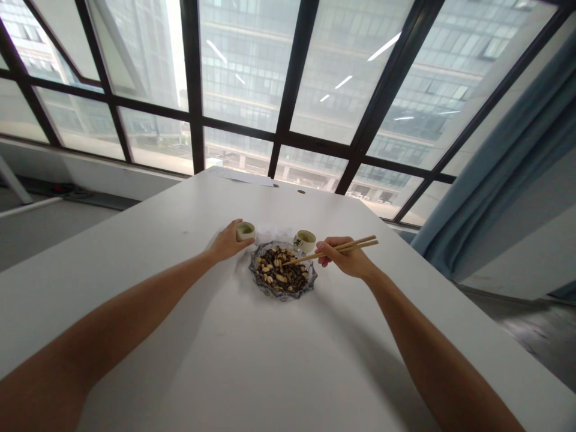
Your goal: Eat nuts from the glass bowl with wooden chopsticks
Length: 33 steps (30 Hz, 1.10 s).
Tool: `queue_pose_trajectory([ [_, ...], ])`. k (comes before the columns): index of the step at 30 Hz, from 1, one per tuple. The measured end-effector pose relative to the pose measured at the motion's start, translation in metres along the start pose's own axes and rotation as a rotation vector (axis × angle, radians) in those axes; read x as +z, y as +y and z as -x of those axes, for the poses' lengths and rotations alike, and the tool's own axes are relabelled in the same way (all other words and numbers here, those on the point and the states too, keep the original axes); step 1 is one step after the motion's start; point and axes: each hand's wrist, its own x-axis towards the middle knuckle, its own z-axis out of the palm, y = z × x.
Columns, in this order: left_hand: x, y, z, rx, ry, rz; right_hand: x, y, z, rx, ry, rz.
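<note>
A scalloped glass bowl stands on the white table, filled with dark seeds and paler peanuts. My right hand is closed round a pair of wooden chopsticks, whose tips reach into the mix. At the bowl's far left, my left hand grips a small pale green cup, thumb and fingers on its sides. A second cup, with a dark written character on it, sits behind the bowl's right side, close to my right hand. I cannot make out what either cup contains.
The white table stretches toward large dark-framed windows. White paper lies at its far edge, near a round hole in the top. A blue curtain hangs on the right.
</note>
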Motion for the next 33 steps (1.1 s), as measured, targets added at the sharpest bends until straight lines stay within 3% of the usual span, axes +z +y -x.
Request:
queue_pose_trajectory([
  [9, 0.0, -0.001, 0.0, 0.004, -0.01, 0.009, -0.001, -0.001, 0.001, 0.002, -0.031, 0.034],
  [16, -0.002, 0.006, 0.004, 0.01, -0.023, 0.004, 0.018, 0.008, 0.004, -0.002, 0.248, -0.115],
  [25, -0.004, 0.013, 0.008, 0.002, -0.032, -0.002, 0.059, 0.034, 0.058, 0.032, 0.488, -0.168],
  [33, -0.006, 0.014, 0.008, 0.014, -0.042, 0.008, 0.067, 0.037, 0.062, 0.109, 0.625, -0.389],
])
